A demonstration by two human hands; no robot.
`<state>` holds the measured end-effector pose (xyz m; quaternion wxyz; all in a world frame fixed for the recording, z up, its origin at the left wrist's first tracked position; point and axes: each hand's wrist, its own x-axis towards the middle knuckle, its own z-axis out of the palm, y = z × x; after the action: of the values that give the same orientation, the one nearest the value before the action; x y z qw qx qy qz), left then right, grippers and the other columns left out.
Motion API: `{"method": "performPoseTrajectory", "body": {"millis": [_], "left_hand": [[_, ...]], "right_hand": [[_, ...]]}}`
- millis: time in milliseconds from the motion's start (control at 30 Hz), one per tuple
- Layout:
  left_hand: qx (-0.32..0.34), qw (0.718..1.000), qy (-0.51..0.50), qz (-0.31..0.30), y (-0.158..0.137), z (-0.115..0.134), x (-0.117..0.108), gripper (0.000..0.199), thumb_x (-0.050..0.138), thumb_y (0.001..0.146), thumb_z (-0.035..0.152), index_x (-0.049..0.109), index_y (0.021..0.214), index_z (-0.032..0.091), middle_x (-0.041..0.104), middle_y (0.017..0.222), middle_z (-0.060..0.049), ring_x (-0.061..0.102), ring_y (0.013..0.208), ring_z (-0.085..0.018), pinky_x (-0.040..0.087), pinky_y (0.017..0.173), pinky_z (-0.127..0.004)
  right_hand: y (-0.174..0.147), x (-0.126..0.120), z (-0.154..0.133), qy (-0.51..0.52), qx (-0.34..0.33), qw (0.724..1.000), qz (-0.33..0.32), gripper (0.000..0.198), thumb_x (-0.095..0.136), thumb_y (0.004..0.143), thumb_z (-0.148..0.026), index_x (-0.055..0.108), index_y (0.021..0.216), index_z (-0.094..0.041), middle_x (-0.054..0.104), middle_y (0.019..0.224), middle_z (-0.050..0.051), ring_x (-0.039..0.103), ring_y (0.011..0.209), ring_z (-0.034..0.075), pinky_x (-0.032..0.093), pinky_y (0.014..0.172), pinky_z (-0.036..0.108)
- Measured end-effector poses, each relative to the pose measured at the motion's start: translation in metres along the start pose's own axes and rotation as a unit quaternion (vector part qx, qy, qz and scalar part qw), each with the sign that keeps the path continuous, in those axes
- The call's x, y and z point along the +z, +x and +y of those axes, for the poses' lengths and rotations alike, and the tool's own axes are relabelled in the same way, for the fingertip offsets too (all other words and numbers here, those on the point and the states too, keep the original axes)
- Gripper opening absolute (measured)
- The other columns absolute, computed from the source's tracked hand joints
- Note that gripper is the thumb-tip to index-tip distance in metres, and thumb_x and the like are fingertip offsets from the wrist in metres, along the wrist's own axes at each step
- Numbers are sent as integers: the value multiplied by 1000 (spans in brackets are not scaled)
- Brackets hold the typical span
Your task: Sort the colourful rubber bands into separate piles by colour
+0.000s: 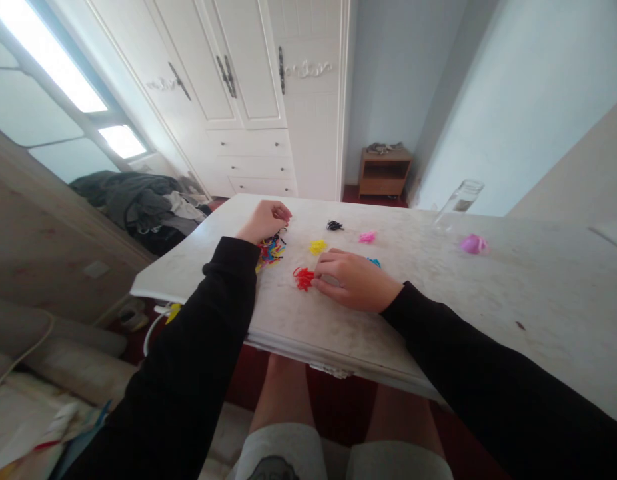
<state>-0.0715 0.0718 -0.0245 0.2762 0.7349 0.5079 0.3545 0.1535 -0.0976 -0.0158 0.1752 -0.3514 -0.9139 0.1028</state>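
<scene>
My left hand (pixel 267 220) is at the far left of the tabletop, fingers curled into a pinch over a mixed pile of small coloured rubber bands (pixel 272 251). What lies between its fingertips is too small to make out. My right hand (pixel 351 279) rests low over the table with thumb and fingers closed together at the right edge of a red rubber band pile (pixel 303 279). Its fingertips hide anything they hold. Separate small piles lie around: yellow bands (pixel 317 247), black bands (pixel 334 225), pink bands (pixel 367 237) and blue bands (pixel 374 262), the blue partly hidden behind my right hand.
The white table (pixel 488 300) extends to the right. On it a clear glass bottle (pixel 461 203) stands at the back, beside a pinkish-purple object (pixel 473 244). A white wardrobe (pixel 248 87) and a wooden nightstand (pixel 386 172) are beyond. Clothes (pixel 138 203) are heaped at left.
</scene>
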Motion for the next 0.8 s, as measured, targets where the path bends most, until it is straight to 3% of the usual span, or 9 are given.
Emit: {"method": "performPoseTrajectory", "body": {"millis": [633, 800], "left_hand": [[-4, 999, 30, 12, 1, -7, -2, 11, 73, 63, 12, 69, 72, 16, 70, 68, -2, 69, 70, -17, 56, 68, -27], [3, 999, 51, -17, 2, -10, -4, 17, 72, 57, 8, 70, 72, 16, 71, 68, -2, 69, 69, -17, 55, 65, -26]], "right_hand": [[0, 0, -2, 6, 7, 1000, -9, 27, 56, 103, -24, 67, 80, -14, 64, 92, 8, 55, 89, 18, 40, 84, 33], [0, -1, -2, 9, 12, 1000, -14, 26, 56, 103, -24, 68, 82, -14, 65, 94, 9, 56, 90, 19, 41, 84, 34]]}}
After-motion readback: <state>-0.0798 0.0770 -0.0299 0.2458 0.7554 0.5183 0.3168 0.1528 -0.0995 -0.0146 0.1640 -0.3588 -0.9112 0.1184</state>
